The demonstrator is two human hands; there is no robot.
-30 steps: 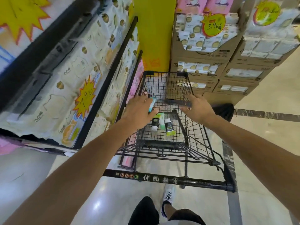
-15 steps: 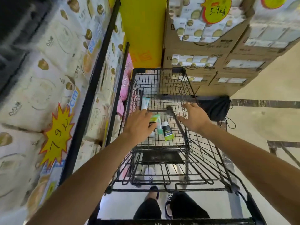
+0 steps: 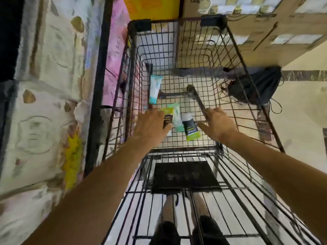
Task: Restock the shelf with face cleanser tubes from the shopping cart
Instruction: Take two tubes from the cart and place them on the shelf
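Note:
Several face cleanser tubes lie on the wire floor of the black shopping cart (image 3: 235, 55). A light blue and white tube (image 3: 155, 89) rests near the cart's left wall. A yellow-green and dark tube (image 3: 166, 116), a mint tube (image 3: 177, 117) and a black and lime tube (image 3: 189, 128) lie side by side in the middle. My left hand (image 3: 150, 125) reaches down over the yellow-green tube with fingers spread, partly hiding it. My right hand (image 3: 216, 123) is inside the cart to the right of the tubes, fingers extended, holding nothing.
Shelving with pale packaged goods (image 3: 46, 85) and pink packs (image 3: 115, 55) runs along the left. Cardboard cases (image 3: 265, 32) are stacked ahead on the right. A black bag (image 3: 256, 87) hangs outside the cart's right wall. My legs show below the cart's folded seat flap (image 3: 184, 175).
The view has tilted down and closer over the cart. Both hands have gone deeper into the basket, the left hand now over the tubes, the right hand lower beside them.

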